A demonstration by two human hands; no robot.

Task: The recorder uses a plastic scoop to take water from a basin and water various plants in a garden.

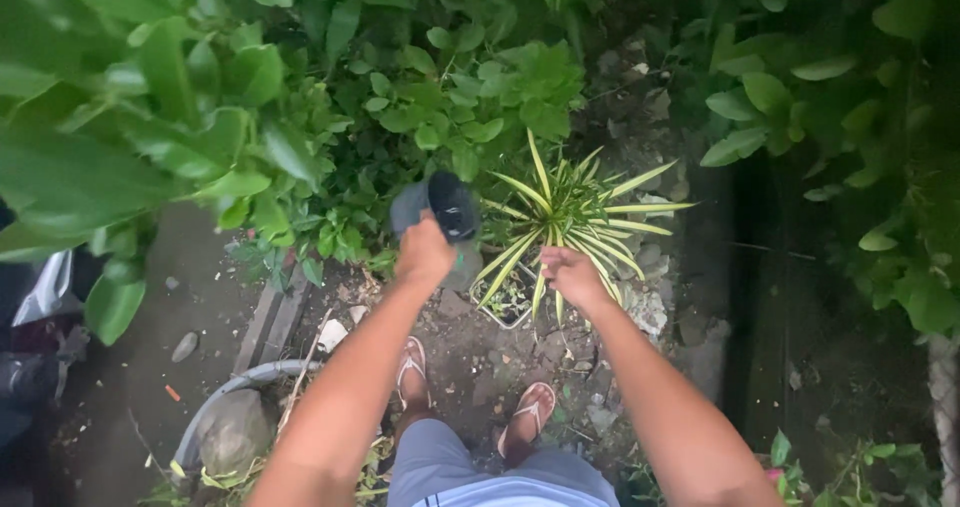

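Note:
My left hand (424,251) grips a dark grey round container (438,207), tipped on its side with its black mouth facing the plants. Just to its right grows a spiky plant (560,212) with long yellow-and-green striped leaves, rooted in a small pale pot (508,305). My right hand (570,273) is closed around the lower leaves of that plant, at its near side. Both forearms reach forward over my feet in sandals (530,407) on bare soil.
Dense green bushes (300,97) fill the left and top. A wooden plank (270,317) and a grey hose (240,387) by a stone lie at the lower left. More foliage (880,147) and a dark trench run along the right. A grey concrete path is at left.

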